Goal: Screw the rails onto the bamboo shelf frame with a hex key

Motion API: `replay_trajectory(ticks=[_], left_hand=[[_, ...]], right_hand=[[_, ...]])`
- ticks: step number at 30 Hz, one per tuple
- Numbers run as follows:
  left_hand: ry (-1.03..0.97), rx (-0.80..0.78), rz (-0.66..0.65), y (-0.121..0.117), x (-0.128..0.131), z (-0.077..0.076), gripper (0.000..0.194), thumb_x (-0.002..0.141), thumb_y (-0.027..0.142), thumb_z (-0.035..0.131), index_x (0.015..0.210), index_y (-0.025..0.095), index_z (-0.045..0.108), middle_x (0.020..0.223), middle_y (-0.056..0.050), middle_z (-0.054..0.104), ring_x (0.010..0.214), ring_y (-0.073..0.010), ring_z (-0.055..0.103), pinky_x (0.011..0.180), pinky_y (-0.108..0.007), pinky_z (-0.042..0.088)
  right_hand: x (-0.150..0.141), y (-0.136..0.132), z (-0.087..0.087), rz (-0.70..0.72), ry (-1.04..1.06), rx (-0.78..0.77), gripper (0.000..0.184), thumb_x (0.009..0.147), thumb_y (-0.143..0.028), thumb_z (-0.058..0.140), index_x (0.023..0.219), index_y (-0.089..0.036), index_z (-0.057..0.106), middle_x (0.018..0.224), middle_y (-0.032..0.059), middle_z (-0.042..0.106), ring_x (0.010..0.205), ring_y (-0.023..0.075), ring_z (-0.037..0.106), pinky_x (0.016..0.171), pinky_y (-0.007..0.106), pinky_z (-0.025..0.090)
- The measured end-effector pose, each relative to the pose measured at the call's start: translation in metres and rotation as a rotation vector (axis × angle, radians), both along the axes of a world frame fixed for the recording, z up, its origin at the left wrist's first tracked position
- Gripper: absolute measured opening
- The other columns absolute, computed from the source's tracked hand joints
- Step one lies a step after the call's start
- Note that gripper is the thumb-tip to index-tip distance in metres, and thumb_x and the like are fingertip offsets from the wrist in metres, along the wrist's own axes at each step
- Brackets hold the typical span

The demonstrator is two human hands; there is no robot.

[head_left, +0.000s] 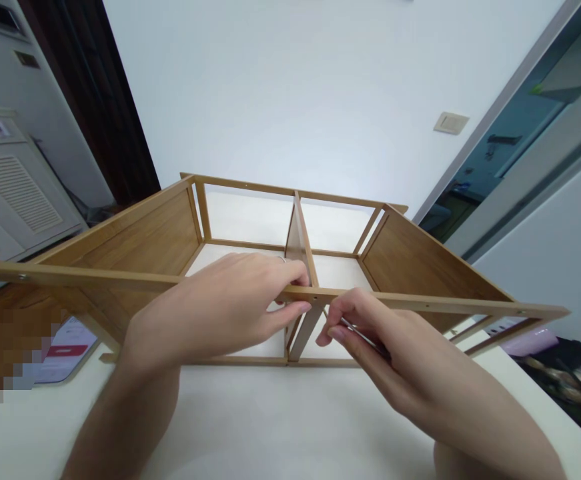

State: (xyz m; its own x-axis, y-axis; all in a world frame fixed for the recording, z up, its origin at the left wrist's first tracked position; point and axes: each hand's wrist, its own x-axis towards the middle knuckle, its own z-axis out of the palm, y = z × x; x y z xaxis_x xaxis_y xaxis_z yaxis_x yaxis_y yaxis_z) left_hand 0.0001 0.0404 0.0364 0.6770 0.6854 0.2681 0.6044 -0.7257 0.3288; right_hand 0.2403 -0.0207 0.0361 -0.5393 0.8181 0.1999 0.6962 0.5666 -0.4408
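A wooden shelf frame (pixel 360 298) lies on a white table, with panels at both ends and a divider (pixel 306 333) across its middle. My left hand (pixel 230 300), wearing a thin ring, closes around the near top rail just left of the divider, fingers over it and thumb on the near side. In my closed right hand (pixel 375 333) is a thin metal tool (pixel 360 333), like a hex key or slim screwdriver. It slants up left toward the rail and divider joint; whether its tip touches is unclear. My fingers hide its rear part.
The white table (pixel 280 420) runs under the frame, against a white wall. At left, a tablet-like device (pixel 67 350) rests near the table edge, and a white cabinet (pixel 15 180) stands beyond. Assorted items (pixel 565 373) lie at right, past the table edge.
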Motion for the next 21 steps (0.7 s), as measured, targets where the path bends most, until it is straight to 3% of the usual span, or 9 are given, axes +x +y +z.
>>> replay_trajectory(ticks=[6,13,21], left_hand=[[-0.048,0.040,-0.011,-0.001,-0.002,-0.007,0.012,0.100,0.027,0.061,0.088,0.027,0.060,0.074,0.008,0.066,0.064,-0.0134,0.058,0.058,-0.031,0.032],[-0.072,0.058,-0.066,0.002,0.001,-0.008,0.012,0.099,0.022,0.060,0.089,0.026,0.055,0.080,0.005,0.065,0.070,-0.0152,0.059,0.061,-0.032,0.034],[-0.116,0.066,-0.139,0.007,0.001,-0.006,0.007,0.101,0.019,0.057,0.102,0.026,0.059,0.119,-0.001,0.067,0.103,-0.0184,0.066,0.086,-0.030,0.048]], right_hand=[[0.007,0.000,0.009,-0.035,0.014,0.113,0.013,0.105,-0.023,0.048,0.097,-0.029,0.056,0.076,-0.0070,0.069,0.058,0.0079,0.063,0.053,0.015,0.048],[0.010,0.005,-0.004,-0.064,-0.047,0.122,0.014,0.106,-0.033,0.049,0.097,-0.031,0.059,0.078,-0.0058,0.072,0.060,0.0104,0.068,0.051,0.017,0.051],[-0.002,0.013,-0.002,0.004,0.005,0.101,0.015,0.104,-0.018,0.048,0.096,-0.030,0.051,0.078,-0.0101,0.071,0.059,0.0072,0.067,0.051,0.015,0.046]])
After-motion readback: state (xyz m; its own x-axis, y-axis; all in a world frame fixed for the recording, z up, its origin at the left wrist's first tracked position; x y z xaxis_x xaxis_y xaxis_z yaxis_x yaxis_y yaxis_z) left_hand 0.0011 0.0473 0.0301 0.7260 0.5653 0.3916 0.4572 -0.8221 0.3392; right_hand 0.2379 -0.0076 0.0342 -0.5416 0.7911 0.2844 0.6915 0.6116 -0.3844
